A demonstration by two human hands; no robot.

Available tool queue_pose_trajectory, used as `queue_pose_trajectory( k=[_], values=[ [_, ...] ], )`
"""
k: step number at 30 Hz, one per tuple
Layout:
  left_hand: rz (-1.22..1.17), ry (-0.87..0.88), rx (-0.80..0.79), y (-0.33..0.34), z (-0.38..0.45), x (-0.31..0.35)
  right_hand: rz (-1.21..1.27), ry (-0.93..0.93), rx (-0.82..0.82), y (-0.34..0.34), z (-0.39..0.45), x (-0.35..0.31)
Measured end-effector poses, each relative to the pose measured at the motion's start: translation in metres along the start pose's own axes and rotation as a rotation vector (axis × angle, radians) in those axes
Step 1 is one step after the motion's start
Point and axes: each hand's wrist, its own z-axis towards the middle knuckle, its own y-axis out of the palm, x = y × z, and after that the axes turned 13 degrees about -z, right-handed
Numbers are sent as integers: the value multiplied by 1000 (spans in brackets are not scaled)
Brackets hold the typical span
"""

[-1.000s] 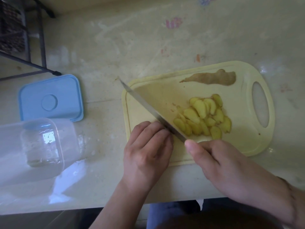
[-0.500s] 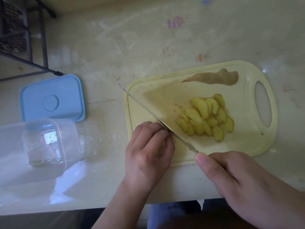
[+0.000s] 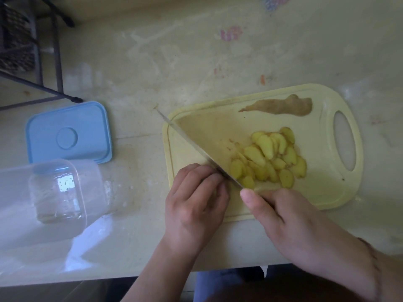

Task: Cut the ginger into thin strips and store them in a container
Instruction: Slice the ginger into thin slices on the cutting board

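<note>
A pale yellow cutting board (image 3: 322, 192) lies on the table. Several yellow ginger slices (image 3: 270, 158) are heaped near its middle, and a strip of brown ginger peel (image 3: 281, 106) lies along its far edge. My right hand (image 3: 301, 225) grips the knife (image 3: 196, 144) by its handle, the blade running diagonally to the board's far left corner. My left hand (image 3: 194, 203) has curled fingers pressed against the blade's left side over a ginger piece that is hidden beneath them.
A clear plastic container (image 3: 43, 192) stands at the left near the table's front edge, with its blue lid (image 3: 67, 134) lying flat just behind it. A dark metal rack (image 3: 26, 51) stands at the far left.
My right hand pulled the knife back toward me and then pushed it forward again in a slicing stroke. My left hand has stayed in place.
</note>
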Motion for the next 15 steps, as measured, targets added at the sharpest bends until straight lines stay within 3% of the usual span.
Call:
queue_pose_trajectory(
  k=[5,11,13,15],
  values=[
    [41,-9,-20,1,1,2,195,52,-80,-21,7,13],
    [31,-7,-27,0,1,5,572,95,-304,-40,10,23],
    [-18,2,-2,-1,3,12,702,144,-356,-45,9,29],
    [-150,-115,84,-1,6,27,875,182,-445,-52,5,36]
  ],
)
